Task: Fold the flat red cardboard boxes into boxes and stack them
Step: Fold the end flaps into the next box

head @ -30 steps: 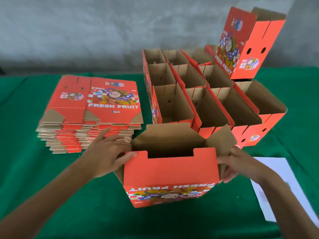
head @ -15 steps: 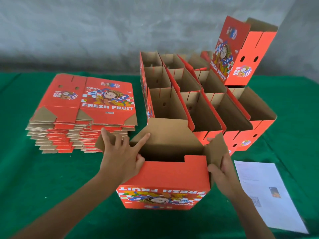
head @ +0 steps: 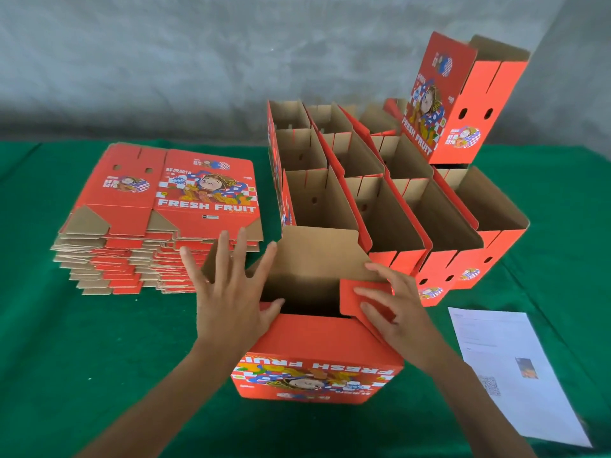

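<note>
1. While the right hand (head: 395, 312) presses the small red flap (head: 358, 297) inward with straight fingers, the left hand (head: 231, 292), fingers spread, should push its side flap in equally, so the flaps lock flat.
2. The red box (head: 317, 358) stands upside down on the green bench (head: 99, 358), near the flat stack (head: 158, 219) and the finished boxes (head: 380, 193); its print is inverted.

I am seeing the half-folded box (head: 317, 358) sitting near the table's (head: 66, 358) front edge, with my left hand (head: 231, 299) lying on its left flap and my right hand (head: 393, 312) lying on its right flap. The stack of flat boxes (head: 158, 223) is lying behind it to the left, the rows of folded boxes (head: 380, 200) are standing behind it to the right with one upright box (head: 459, 104) resting on them, and a sheet of paper (head: 506, 368) is lying toward the right edge.
</note>
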The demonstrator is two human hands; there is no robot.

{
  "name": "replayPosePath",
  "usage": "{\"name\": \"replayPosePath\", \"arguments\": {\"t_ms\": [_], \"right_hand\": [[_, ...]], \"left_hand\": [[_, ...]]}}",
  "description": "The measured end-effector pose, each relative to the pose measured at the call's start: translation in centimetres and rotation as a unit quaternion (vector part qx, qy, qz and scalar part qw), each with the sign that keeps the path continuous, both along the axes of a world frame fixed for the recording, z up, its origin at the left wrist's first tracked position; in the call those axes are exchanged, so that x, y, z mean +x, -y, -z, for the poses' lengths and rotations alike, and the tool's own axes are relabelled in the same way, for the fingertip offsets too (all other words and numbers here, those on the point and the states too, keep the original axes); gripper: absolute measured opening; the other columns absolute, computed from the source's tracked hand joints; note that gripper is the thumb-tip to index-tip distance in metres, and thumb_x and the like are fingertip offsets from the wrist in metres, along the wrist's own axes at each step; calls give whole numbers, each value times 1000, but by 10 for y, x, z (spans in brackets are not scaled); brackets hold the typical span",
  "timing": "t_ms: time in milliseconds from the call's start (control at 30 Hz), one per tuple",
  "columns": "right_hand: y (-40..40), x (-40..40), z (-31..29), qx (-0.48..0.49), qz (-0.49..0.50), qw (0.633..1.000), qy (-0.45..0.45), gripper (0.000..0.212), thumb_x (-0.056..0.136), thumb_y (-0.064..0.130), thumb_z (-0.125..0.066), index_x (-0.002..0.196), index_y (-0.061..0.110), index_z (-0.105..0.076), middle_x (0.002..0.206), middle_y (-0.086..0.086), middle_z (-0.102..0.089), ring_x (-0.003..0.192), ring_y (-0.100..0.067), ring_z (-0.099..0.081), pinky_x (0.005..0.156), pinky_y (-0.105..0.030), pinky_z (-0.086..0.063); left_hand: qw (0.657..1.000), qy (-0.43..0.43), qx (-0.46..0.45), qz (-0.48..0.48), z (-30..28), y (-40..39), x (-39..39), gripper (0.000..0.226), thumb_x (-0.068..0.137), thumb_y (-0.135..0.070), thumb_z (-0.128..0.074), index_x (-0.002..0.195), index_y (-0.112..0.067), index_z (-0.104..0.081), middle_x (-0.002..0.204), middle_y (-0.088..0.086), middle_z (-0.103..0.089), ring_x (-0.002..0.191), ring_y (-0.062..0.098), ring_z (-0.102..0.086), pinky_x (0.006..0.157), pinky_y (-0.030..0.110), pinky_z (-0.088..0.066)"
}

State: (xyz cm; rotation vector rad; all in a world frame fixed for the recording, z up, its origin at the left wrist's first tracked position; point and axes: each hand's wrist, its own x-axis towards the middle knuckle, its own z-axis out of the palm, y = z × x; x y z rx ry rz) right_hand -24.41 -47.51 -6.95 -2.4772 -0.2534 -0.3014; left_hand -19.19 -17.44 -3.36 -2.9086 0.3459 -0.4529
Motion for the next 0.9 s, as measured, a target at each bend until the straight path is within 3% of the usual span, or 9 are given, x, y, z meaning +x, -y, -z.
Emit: {"name": "replayPosePath", "arguments": {"t_ms": [133, 200, 267, 367, 433, 533, 667, 800, 900], "right_hand": [[1, 2, 1, -25, 15, 1000, -4, 47, 98, 39, -63, 143, 35, -53, 166, 24, -14, 152, -8, -15, 121, -44, -24], [2, 1, -1, 6, 3, 1000, -30, 53, 97, 41, -62, 147, 40, -44, 165, 28, -13, 154, -5, -14, 123, -48, -26], [1, 2, -5, 45, -5, 997, -62, 64, 98, 39, -64, 152, 49, -32, 161, 35, -15, 150, 4, -18, 122, -49, -31], [-2, 5, -6, 117, 25, 989, -86, 89, 94, 38, -70, 154, 59, -9, 150, 48, -23, 144, 5, -32, 117, -45, -40], [-3, 5, -7, 135, 34, 986, -91, 94, 94, 37, -70, 154, 61, -2, 146, 50, -24, 143, 0, -37, 114, -42, -43], [-3, 4, -6, 65, -1, 997, -49, 76, 98, 42, -60, 155, 59, -12, 148, 46, -22, 141, 13, -27, 111, -36, -42], [-2, 4, 0, 76, -32, 997, 4, 49, 102, 16, -61, 140, 45, -48, 145, 26, -45, 140, -7, -42, 110, -44, -46], [1, 1, 8, 85, -67, 993, 36, 36, 100, 7, -48, 122, 28, -67, 146, 13, -53, 144, -21, -42, 116, -47, -35], [-5, -1, 8, 113, -44, 993, -12, 18, 100, 36, -56, 114, 36, -66, 150, 20, -48, 147, -15, -35, 116, -41, -31]], "left_hand": [[953, 125, -255, 109, 10, -9, -8, 102, 81, -30, -82, 163, -21, -22, 171, 16, -5, 158, 37, -10, 118, 62, -30], [895, 103, -409, 144, 22, -12, -16, 93, 89, -12, -72, 164, -25, -18, 171, 2, -9, 152, 19, -32, 104, 37, -51], [857, 50, -484, 169, 28, -14, -24, 82, 96, -12, -60, 162, -35, -17, 163, -10, -29, 134, 4, -53, 92, 14, -53], [858, -17, -438, 268, 38, -17, -27, 42, 101, -12, -64, 139, -30, -60, 132, -8, -66, 122, 8, -64, 99, 34, -57], [876, -19, -362, 319, 41, -18, -28, 22, 100, -26, -63, 118, -19, -76, 115, -11, -74, 118, 8, -65, 99, 36, -56], [886, -80, -383, 251, 32, -18, -23, 27, 107, -44, -45, 126, -32, -59, 115, -23, -66, 111, -7, -60, 92, 20, -51], [893, -97, -377, 225, 28, -15, -12, 15, 110, -35, -36, 118, -30, -48, 107, -22, -59, 109, -2, -57, 96, 26, -46], [813, -134, -552, 128, 25, -9, -2, 29, 105, -58, -31, 111, -33, -44, 102, -17, -54, 99, 11, -58, 82, 35, -50], [880, -143, -437, 120, 27, -7, 3, 56, 91, -77, -48, 136, -45, -38, 145, -18, -33, 138, 9, -34, 111, 41, -40]]}}
